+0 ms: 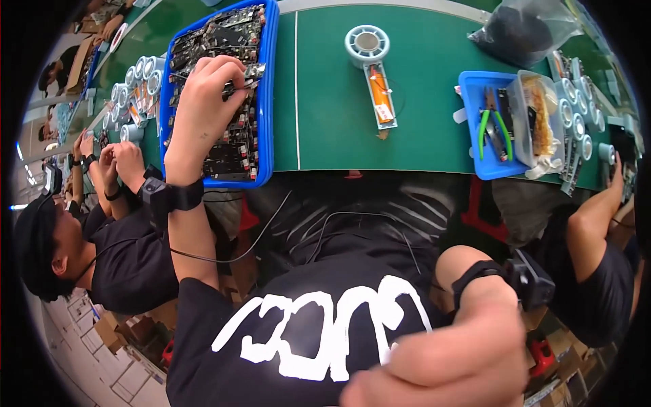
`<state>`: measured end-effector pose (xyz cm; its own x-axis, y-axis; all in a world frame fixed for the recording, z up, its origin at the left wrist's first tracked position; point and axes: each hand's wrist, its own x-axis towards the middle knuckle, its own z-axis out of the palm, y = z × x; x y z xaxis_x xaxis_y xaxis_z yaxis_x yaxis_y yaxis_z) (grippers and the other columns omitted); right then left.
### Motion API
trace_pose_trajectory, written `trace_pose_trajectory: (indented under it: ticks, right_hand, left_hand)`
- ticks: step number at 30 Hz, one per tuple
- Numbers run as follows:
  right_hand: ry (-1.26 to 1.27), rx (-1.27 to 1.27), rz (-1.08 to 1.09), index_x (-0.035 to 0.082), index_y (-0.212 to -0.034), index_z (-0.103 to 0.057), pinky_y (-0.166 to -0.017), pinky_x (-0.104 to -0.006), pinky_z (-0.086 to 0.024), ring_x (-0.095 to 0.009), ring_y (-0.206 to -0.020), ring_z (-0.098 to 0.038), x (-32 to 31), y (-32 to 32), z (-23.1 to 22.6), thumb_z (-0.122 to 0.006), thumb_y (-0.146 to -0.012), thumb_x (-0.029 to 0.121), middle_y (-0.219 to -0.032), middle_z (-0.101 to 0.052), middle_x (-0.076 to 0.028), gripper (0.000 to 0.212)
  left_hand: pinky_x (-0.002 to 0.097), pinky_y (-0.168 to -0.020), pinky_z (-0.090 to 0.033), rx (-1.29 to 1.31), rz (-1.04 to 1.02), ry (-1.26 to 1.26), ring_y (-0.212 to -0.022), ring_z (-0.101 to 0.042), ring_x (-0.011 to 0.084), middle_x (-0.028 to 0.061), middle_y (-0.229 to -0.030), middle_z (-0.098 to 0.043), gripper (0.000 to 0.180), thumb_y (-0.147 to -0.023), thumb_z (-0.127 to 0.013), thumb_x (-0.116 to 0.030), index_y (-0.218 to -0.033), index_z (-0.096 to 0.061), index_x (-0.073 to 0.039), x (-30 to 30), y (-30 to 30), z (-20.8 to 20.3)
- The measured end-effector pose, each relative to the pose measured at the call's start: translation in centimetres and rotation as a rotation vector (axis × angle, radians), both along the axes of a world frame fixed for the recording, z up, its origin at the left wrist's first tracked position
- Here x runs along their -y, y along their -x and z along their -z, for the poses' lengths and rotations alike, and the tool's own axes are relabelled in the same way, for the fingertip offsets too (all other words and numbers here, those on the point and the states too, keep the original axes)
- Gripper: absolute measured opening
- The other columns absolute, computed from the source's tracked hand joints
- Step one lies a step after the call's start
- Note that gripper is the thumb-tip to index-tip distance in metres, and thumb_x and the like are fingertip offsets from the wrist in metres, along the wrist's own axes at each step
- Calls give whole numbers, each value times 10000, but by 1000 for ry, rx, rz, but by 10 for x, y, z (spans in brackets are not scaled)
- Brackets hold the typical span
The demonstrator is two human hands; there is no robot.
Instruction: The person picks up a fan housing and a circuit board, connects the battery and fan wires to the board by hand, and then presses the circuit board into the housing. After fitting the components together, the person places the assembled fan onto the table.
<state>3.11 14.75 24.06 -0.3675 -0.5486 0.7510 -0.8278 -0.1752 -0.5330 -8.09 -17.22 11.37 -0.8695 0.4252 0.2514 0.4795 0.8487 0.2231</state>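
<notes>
My left hand (211, 95) reaches over a blue tray (270, 102) heaped with small dark circuit boards. Its thumb and fingers are pinched at the edge of one circuit board (255, 72), and the fingertips are partly hidden. Close to my chest, my right hand (447, 346) is smeared by motion, so its fingers and anything in them cannot be made out. In the middle of the green table lies a pale blue part like a handheld fan housing (367, 43), with a round ring and an open handle. An orange battery (380, 95) with thin wires sits in that handle.
At the right stands a blue bin (480, 166) with green-handled pliers (502, 132), beside a clear plastic box (536, 78). More pale blue housings (568, 112) lie beyond, near a plastic bag (522, 34) of dark material. Co-workers sit on both sides; a cable hangs from my left wrist.
</notes>
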Motion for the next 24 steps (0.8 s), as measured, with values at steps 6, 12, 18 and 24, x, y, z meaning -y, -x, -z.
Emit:
trace_pose_trajectory:
  ticks: [6, 12, 18, 24]
  right_hand:
    - [-78, 36, 558, 18, -900, -675, -609, -283, -475, -174, -682, -603, -52, 13, 62, -623, -786, 60, -803, -641, -95, 132]
    - [-351, 283, 806, 33, -998, -684, -633, -310, -473, -192, -713, -615, 4, 79, 170, -695, -818, -42, -838, -646, -106, 195]
    - [-415, 368, 926, 37, -1021, -695, -589, -316, -455, -171, -675, -586, 8, 90, 182, -732, -810, -7, -794, -608, -92, 218]
    - [-438, 391, 841, 47, -1034, -725, -583, -309, -456, -167, -633, -569, 14, 108, 168, -738, -825, 2, -819, -624, -86, 214]
  left_hand:
    - [377, -839, -545, -206, 14, -230, -956, -667, 300, 121, -1036, -707, 194, -782, -715, 63, -827, -541, -9, -16, -16, -11]
    - [292, -686, -547, 49, -37, -1154, -750, -661, 150, 129, -916, -686, 189, -896, -606, 94, -915, -464, -29, -85, -59, 6]
    - [338, -622, -536, 420, -245, -1009, -687, -653, 216, 112, -854, -653, 264, -874, -686, -2, -1098, -548, -21, -141, -53, 55]
    - [404, -644, -546, 154, -185, -796, -728, -657, 339, 150, -871, -655, 369, -852, -737, -90, -1197, -612, -45, -156, -35, 82]
